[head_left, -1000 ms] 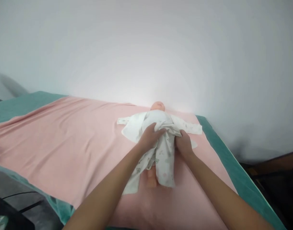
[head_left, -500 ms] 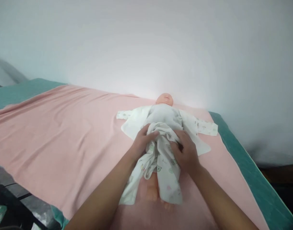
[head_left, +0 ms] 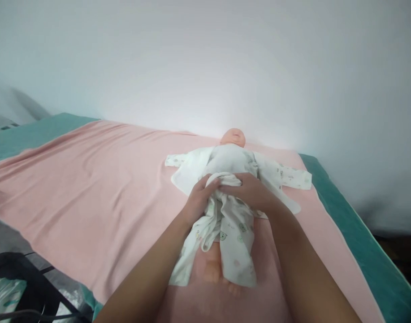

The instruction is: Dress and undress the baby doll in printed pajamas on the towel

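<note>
White printed baby pants [head_left: 238,251], with little animal faces on them, are bunched up at the waist end over the middle of a doll [head_left: 232,137]. The two pant legs hang down loose and spread apart over the doll's legs, and bare toes poke out near the hems. Left hand [head_left: 197,199] has its grip closed on the bunched cloth, thumb on top, pinching the near side of the roll. Right hand [head_left: 250,190] reaches across from the other side, grip also pinching the same bunch, fingers tucked around it (fingertips mostly buried, so can't tell how deep they go).

Doll's lying on its back, head at the far end, with a white top [head_left: 188,172] around its torso, sleeves stretched out both ways. All that sits on a pink blanket [head_left: 91,179], kinda wrinkly on the left, over a teal cover [head_left: 369,260] that shows along the edges. Behind it, a plain pale wall [head_left: 205,63]. Bottom left there's some dark-framed thing [head_left: 13,264], too cut off to name.
</note>
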### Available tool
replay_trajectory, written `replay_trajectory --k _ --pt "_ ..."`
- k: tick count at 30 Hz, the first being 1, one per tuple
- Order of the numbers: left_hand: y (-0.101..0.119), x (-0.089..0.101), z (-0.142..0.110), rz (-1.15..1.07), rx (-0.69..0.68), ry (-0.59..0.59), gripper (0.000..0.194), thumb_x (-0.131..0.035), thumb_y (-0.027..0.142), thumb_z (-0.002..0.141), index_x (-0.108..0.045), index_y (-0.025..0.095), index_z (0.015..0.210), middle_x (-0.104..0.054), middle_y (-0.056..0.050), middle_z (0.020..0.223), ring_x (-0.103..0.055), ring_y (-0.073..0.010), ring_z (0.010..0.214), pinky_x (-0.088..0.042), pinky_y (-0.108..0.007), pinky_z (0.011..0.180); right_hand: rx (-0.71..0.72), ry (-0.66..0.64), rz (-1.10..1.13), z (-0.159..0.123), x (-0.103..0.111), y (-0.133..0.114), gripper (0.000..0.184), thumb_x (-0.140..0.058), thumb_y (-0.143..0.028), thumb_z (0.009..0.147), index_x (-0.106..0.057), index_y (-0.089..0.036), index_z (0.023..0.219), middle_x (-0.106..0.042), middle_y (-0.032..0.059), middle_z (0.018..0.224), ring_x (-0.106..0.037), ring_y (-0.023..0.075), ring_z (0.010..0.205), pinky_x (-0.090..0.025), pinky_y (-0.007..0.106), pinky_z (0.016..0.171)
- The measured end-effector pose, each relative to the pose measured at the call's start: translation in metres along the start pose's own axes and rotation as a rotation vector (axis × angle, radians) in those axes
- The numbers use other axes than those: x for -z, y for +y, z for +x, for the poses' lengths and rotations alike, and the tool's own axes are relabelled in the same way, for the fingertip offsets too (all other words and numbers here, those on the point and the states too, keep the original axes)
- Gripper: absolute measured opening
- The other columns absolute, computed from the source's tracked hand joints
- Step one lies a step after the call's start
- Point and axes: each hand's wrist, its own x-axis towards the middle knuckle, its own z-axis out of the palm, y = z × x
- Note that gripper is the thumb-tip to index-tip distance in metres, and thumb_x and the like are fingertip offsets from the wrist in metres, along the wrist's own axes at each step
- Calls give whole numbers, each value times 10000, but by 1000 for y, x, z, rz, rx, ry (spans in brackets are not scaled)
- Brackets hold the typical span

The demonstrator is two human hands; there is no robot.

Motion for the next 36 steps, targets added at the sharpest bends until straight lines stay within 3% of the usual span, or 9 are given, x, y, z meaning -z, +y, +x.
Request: replay_trajectory --k 4,6,13,17,20,24,26,31,36 --pt "4 -2 -1 53 33 -43 385 -663 469 802 -609 164 1030 -658 -22 813 -606 -169 758 -463 -280 726 -81 290 350 3 0 4 210 -667 -319 683 -684 -161 820 -671 -2 672 -607 168 612 -472 267 564" --pt "6 -2 -1 77 65 -96 409 -678 474 786 -608 158 1035 -638 -11 750 -586 -153 684 -457 -272 676 -131 352 504 6 -1 5 215 -642 -283 661 -668 -166 840 -643 -13 611 -592 164 558 -479 271 538" --pt "17 -7 -3 70 170 -175 433 -692 447 785 -665 125 1074 -702 -75 875 -634 -193 767 -480 -307 733 -132 189 679 7 -6 10 235 -687 -319 653 -638 -169 827 -637 -12 639 -578 150 562 -481 269 537" --pt "16 -7 0 -138 207 -156 493 -674 426 809 -627 133 1202 -724 -112 974 -676 -246 869 -506 -364 811 -72 153 486 2 -6 5 332 -735 -377 674 -663 -175 927 -692 18 780 -622 178 712 -497 281 630" --pt "12 -3 6 -156 252 -95 519 -701 417 784 -631 129 1210 -733 -120 974 -687 -276 894 -521 -395 829 9 27 295 -4 -4 0 394 -773 -351 648 -673 -194 996 -707 20 858 -634 198 808 -501 285 680" --pt "6 0 13 -129 264 -37 556 -708 462 757 -652 105 1180 -739 -131 940 -690 -304 894 -535 -420 821 46 -146 155 -9 0 0 276 -755 -340 667 -697 -196 896 -713 20 875 -636 206 827 -502 291 704" --pt "3 0 13 -103 257 -41 564 -696 499 759 -663 94 1151 -739 -140 933 -692 -296 878 -535 -410 822 -9 -118 182 -8 2 3 203 -736 -333 683 -691 -177 805 -701 17 770 -631 189 736 -499 286 664" --pt "1 0 9 19 211 -112 553 -671 541 772 -660 124 1133 -728 -124 1010 -685 -264 901 -520 -375 843 -191 142 581 -1 3 12 169 -683 -288 697 -670 -177 824 -672 3 649 -621 179 582 -519 307 564" --pt "1 5 8 42 276 -254 524 -798 379 685 -661 102 1108 -717 -152 1006 -689 -279 878 -531 -369 778 -118 160 605 -1 -1 9 267 -715 -328 710 -688 -164 920 -719 45 756 -673 207 715 -540 304 631"
